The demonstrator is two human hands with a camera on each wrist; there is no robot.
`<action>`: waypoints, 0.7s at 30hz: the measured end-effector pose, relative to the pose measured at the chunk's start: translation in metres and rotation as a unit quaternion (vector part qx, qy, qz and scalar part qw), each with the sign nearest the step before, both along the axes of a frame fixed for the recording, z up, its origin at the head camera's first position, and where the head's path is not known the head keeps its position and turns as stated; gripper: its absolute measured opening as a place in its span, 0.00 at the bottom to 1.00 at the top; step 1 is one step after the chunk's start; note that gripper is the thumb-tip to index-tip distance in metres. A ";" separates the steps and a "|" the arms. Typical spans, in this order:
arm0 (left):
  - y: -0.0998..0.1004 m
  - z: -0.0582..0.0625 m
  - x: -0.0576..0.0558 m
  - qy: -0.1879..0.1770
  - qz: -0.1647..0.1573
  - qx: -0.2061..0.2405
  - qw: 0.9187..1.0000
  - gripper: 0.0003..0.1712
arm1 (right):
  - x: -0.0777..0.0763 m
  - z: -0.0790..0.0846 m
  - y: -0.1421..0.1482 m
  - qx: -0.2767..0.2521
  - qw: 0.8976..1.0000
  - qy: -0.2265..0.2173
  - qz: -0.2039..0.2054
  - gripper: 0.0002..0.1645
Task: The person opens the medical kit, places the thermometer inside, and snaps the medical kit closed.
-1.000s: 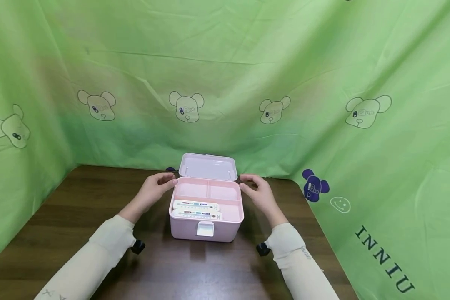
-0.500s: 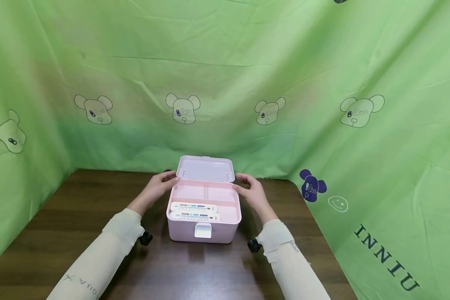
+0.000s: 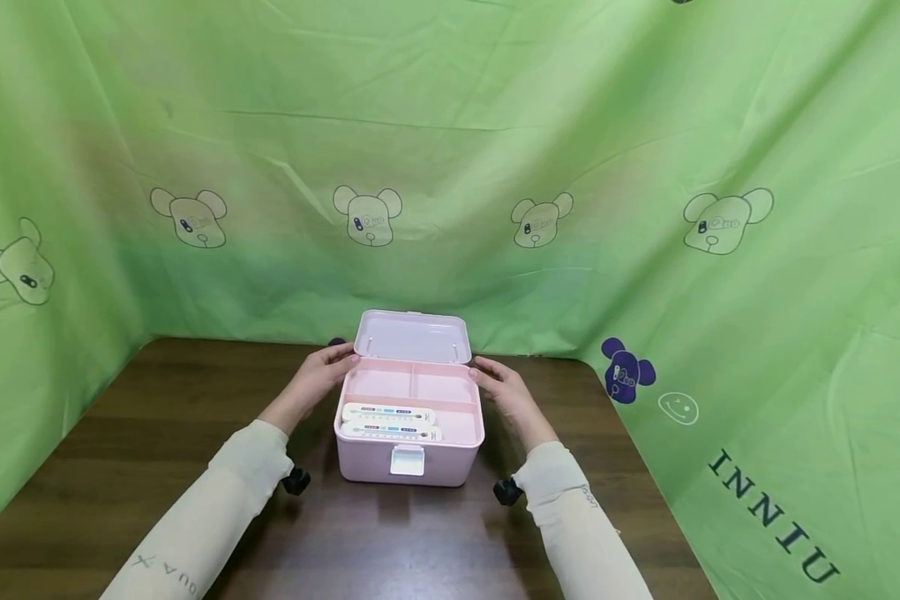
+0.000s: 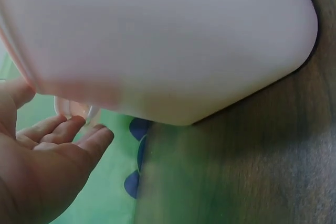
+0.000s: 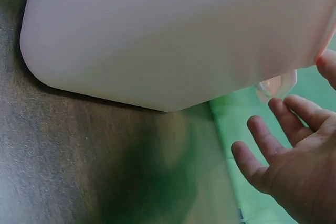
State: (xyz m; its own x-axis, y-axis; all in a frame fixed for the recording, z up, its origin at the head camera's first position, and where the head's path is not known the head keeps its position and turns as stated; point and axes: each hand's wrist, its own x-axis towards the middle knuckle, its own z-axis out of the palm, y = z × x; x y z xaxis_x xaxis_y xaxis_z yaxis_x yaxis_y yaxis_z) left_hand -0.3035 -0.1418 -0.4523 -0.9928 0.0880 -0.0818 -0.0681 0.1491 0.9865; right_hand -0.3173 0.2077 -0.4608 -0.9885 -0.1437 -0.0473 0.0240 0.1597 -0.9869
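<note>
A pink plastic storage box (image 3: pixel 363 463) stands on the table, its pale lid (image 3: pixel 412 337) tipped back and a white latch (image 3: pixel 407 460) on its front wall. Two long white flat pieces with printed scales, a rear one (image 3: pixel 378 412) and a front one (image 3: pixel 393 430), lie in the front compartment. My left hand (image 3: pixel 313 382) is at the back left corner, thumb at the rim, fingers reaching behind toward the lid hinge (image 4: pixel 76 107). At the opposite corner, my right hand (image 3: pixel 512 398) has its thumb on the rim (image 5: pixel 321 56) and its fingers spread loosely behind.
The brown wooden table (image 3: pixel 195 400) carries the box near its back edge. Behind and to the sides hangs a green curtain (image 3: pixel 450 150) with bear-head prints. A black wrist camera (image 3: pixel 296 481) sits under the left cuff, another camera (image 3: pixel 507 492) under the right.
Both hands have come in slightly closer to the box's back corners, the right one moving left. The box and lid keep their pose; the head view has shifted a little.
</note>
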 end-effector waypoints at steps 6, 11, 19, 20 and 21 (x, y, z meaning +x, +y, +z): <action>0.003 0.002 0.002 0.011 0.001 0.006 1.000 0.35 | 0.002 0.001 -0.004 -0.008 1.000 0.013 0.003 0.32; 0.003 0.001 0.002 0.015 0.003 -0.001 1.000 0.35 | 0.003 0.000 -0.007 -0.013 0.999 0.032 0.002 0.30; 0.006 0.002 0.002 0.036 -0.001 0.014 0.999 0.33 | 0.002 0.000 -0.008 -0.047 0.998 0.035 -0.003 0.29; 0.006 0.003 0.002 0.039 0.000 0.014 0.999 0.33 | 0.001 0.000 -0.008 -0.052 0.998 0.034 -0.005 0.29; 0.007 0.004 0.002 0.044 0.000 0.016 0.999 0.33 | 0.002 0.001 -0.008 -0.058 0.998 0.033 -0.006 0.30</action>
